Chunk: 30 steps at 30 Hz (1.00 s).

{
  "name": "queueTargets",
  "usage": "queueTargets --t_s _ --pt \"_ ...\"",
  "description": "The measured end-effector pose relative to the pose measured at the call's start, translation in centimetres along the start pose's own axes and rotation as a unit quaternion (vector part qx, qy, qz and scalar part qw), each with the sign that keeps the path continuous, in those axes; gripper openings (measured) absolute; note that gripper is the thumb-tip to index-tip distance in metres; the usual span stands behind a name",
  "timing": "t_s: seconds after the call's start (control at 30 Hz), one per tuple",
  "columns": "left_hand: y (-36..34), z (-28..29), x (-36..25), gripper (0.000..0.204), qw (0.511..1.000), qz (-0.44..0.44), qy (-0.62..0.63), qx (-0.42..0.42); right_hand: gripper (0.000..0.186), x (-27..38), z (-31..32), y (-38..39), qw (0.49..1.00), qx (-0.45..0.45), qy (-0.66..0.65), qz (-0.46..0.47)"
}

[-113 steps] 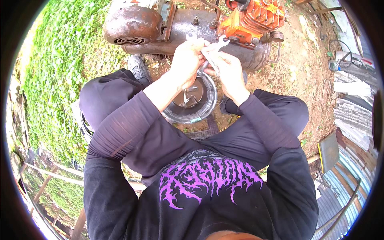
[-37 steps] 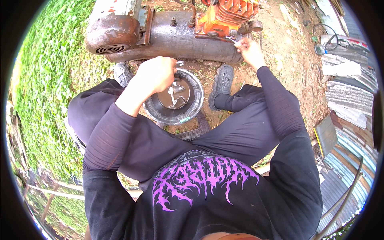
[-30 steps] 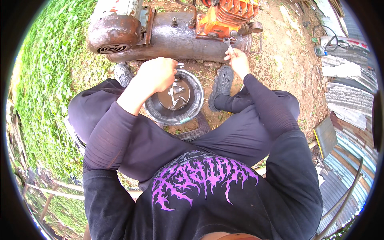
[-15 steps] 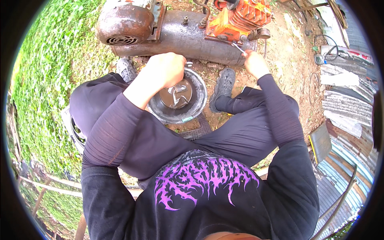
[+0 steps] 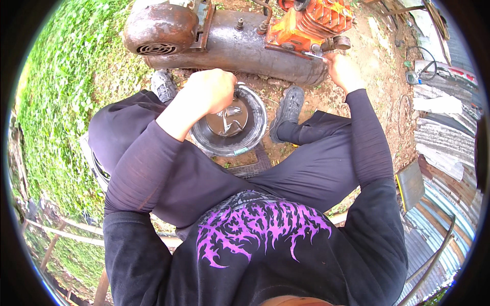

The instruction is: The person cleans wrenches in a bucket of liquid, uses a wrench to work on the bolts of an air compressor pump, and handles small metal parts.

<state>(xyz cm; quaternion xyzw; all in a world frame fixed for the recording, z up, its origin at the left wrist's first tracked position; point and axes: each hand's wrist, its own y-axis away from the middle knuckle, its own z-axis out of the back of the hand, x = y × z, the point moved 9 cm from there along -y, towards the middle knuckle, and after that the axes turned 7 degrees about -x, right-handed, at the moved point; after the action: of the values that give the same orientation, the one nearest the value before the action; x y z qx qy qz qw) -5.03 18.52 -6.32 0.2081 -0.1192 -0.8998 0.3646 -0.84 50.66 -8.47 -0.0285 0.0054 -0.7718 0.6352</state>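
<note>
My right hand (image 5: 346, 73) is closed on the end of a slim silver wrench (image 5: 315, 55). The wrench's far end lies against the lower edge of the orange compressor pump (image 5: 302, 31), on top of a dark metal tank (image 5: 232, 30). My left hand (image 5: 210, 91) is a closed fist above the black bucket (image 5: 259, 120). A small pale bit shows by its knuckles, but what the fingers hold is hidden. Brown liquid and a clear, shiny piece of plastic (image 5: 233, 121) are inside the bucket.
A rusty motor (image 5: 161, 28) sits at the tank's left end. My shoes (image 5: 289, 109) flank the bucket on bare soil. Grass (image 5: 61, 102) covers the left side. Corrugated sheets (image 5: 441, 127) and a black cable (image 5: 427, 66) lie at the right.
My right hand has moved to the right and slightly up with the wrench, which has swung from slanting to nearly level along the pump's base. My left hand stays almost still.
</note>
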Motion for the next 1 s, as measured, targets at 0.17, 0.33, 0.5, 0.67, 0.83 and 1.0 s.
queueTargets --t_s 0.17,0.33,0.5,0.67,0.83,1.0 --pt "0.2 -0.3 -0.2 0.022 1.0 -0.014 0.015 -0.016 0.025 0.2 0.2 -0.9 1.0 0.012 0.001 0.024" --pt "0.1 -0.6 0.1 0.022 1.0 -0.007 0.01 0.008 0.028 -2.6 -4.5 -0.6 0.989 0.043 -0.14 -0.019" --pt "-0.1 -0.9 0.4 0.023 0.999 0.017 0.007 0.035 0.024 -2.1 -4.8 0.5 0.981 0.029 -0.182 -0.067" --pt "-0.4 -1.0 0.1 0.022 1.0 -0.003 0.022 0.012 0.03 -2.3 -8.7 1.8 0.938 0.017 -0.331 -0.097" --pt "-0.6 -0.9 -0.9 0.023 1.0 -0.013 0.003 0.019 0.029 -0.6 -13.4 4.8 0.771 0.137 -0.569 -0.253" --pt "-0.4 -0.2 -1.0 0.022 0.999 -0.023 0.021 -0.033 0.024 1.6 -9.6 5.2 0.802 0.225 -0.459 -0.309"
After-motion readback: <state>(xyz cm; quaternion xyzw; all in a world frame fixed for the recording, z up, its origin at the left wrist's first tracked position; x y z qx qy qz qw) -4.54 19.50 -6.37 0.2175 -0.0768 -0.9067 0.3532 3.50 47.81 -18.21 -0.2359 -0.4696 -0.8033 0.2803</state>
